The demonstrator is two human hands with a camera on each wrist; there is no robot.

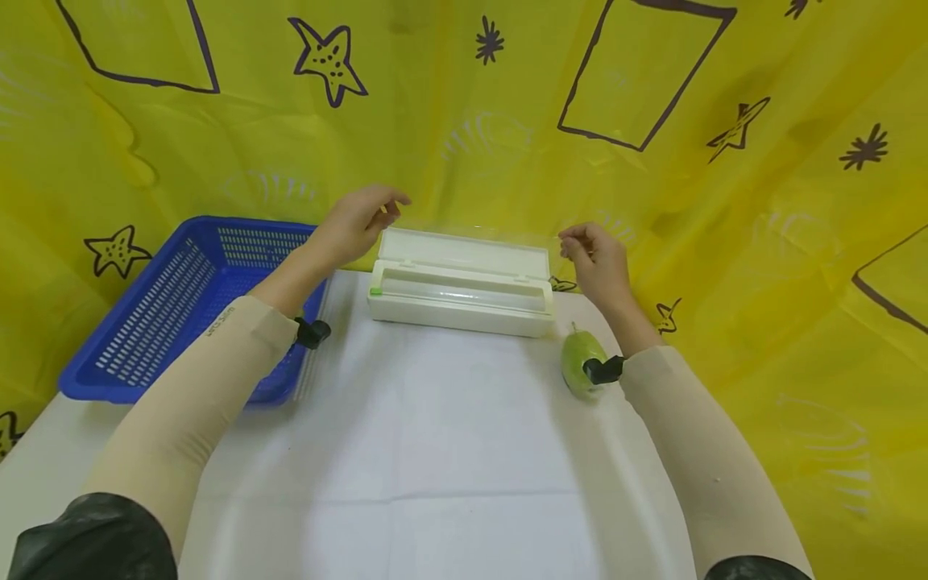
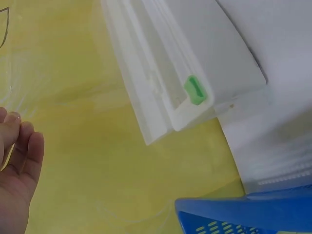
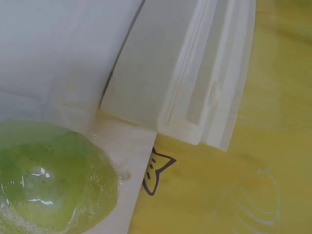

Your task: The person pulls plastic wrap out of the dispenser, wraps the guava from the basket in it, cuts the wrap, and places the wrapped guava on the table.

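A white cling film dispenser box [image 1: 461,310] stands at the back of the table, its lid [image 1: 464,251] tipped back and a clear roll [image 1: 464,295] inside. Beyond its left end is my left hand [image 1: 360,219], thumb and fingertips pinched together. My right hand [image 1: 598,259] pinches likewise past the right end. A barely visible sheet of clear cling film [image 1: 474,229] seems to span between them above the lid. Near the right wrist lies a green oval fruit [image 1: 577,354] with a short stem; the right wrist view shows shiny, wrinkled film around it. That view does not show the right hand.
A blue plastic basket [image 1: 134,322] with slotted walls stands on the left, under the left forearm. White cloth [image 1: 435,435] covers the table. A yellow patterned curtain [image 1: 435,105] hangs close behind the box. The box has a green slider [image 2: 195,89] at its left end.
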